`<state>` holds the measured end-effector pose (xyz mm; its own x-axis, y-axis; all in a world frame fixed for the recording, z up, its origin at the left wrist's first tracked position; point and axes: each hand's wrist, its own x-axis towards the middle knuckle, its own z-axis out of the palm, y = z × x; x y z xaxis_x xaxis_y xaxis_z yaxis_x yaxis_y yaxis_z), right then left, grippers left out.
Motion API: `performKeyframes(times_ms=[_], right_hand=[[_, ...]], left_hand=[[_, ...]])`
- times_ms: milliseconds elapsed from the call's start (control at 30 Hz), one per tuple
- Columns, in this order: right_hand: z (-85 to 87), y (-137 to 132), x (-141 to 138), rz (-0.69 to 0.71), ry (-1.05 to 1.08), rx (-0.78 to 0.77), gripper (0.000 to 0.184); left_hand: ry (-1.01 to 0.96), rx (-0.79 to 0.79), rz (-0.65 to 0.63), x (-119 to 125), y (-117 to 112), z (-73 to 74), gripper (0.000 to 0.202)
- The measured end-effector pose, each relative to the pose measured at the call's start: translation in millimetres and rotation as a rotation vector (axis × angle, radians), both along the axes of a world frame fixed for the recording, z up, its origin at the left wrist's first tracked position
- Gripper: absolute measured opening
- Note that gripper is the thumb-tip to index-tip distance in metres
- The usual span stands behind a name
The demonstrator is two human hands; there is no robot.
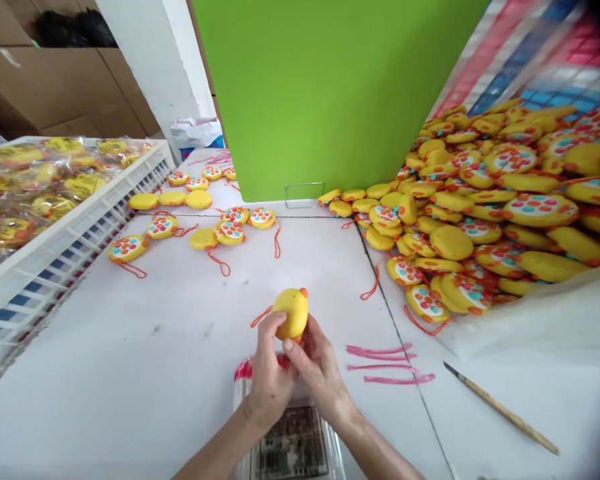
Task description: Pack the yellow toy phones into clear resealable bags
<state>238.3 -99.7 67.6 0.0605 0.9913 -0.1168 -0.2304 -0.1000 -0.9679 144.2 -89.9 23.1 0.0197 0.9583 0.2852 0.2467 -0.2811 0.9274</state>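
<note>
A yellow oval plastic toy [293, 312] with small orange knobs is held up between my two hands, its plain yellow face towards me. My left hand [269, 373] grips it from the left, fingers against its lower left edge. From the right, my right hand [321, 370] grips the lower edge with the thumb in front. An orange cord loop [261, 317] shows at the toy's left. Below my wrists lies a clear plastic-wrapped tray [334, 448] with a dark panel and a red end, partly covered by my hands.
Several similar toys [229, 232] with dotted faces lie beyond my hands. A large heap of them [450, 242] fills the right side. A white crate [80, 257] of bagged toys stands left. A green panel [330, 93] rises behind. A wooden-handled brush or knife [505, 410] lies right.
</note>
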Motion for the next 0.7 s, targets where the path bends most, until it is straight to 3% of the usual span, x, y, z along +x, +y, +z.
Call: performKeyframes(times_ms=[133, 233, 333, 433, 533, 700], right_hand=[[-8.6, -10.9, 7.5, 0.016, -0.162, -0.027, 0.038], [-9.7, -16.2, 21.2, 0.062, -0.396, 0.009, 0.043], [-4.0, -17.0, 33.8, 0.058, -0.647, 0.144, 0.04], [1.2, -18.6, 41.4, 0.065, -0.769, 0.183, 0.036], [1.1, -24.7, 45.3, 0.074, -0.733, 0.089, 0.036], [-6.8, -37.6, 51.7, 0.084, -0.49, -0.098, 0.029]], left_hand=[[0.131, 0.022, -0.045, -10.2, -25.5, -4.3, 0.048], [0.304, 0.036, -0.096, -24.1, -42.5, -6.6, 0.035], [0.517, 0.137, -0.203, -33.8, -60.0, -18.5, 0.023], [0.701, 0.225, -0.226, -34.7, -73.3, -33.3, 0.026], [0.756, 0.221, -0.227, -30.7, -78.5, -38.7, 0.025], [0.703, 0.119, -0.273, -29.8, -77.7, -34.2, 0.017]])
